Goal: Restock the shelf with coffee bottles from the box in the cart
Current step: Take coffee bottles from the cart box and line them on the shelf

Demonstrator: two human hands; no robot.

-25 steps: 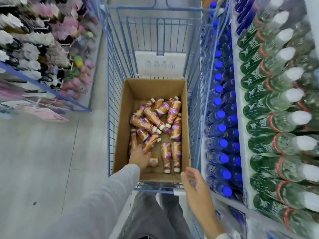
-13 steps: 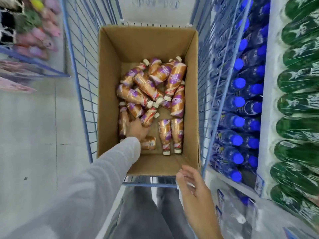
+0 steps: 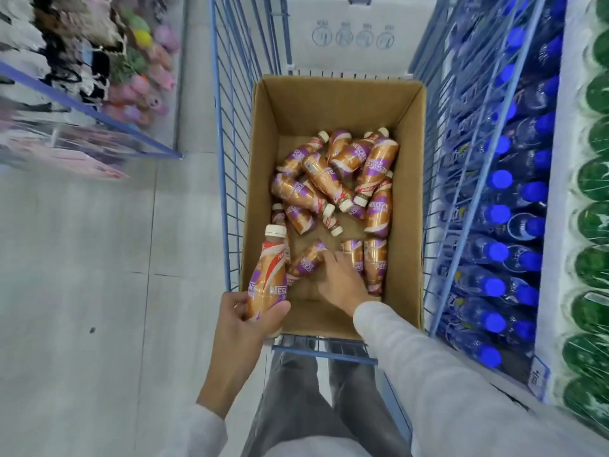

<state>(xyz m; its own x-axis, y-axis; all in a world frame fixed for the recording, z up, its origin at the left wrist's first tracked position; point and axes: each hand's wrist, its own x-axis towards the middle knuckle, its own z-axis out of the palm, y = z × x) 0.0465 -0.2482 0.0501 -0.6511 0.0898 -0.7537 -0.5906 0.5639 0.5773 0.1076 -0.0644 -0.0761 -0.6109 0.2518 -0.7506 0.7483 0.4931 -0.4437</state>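
An open cardboard box sits in the blue wire cart. Several brown-and-purple coffee bottles lie jumbled on its floor. My left hand grips one coffee bottle by its base and holds it upright, white cap up, over the box's near left corner. My right hand is down inside the box, its fingers laid over a lying coffee bottle. My fingertips are hidden, so the grip cannot be made out.
Right of the cart, shelves hold rows of blue-capped water bottles and green bottles. A display of soft, colourful goods with a blue rail stands at the left. Grey floor lies between. My legs are below the cart.
My left hand has lifted a coffee bottle out of the box towards its near left corner. My right hand has moved from the cart's near edge down into the box.
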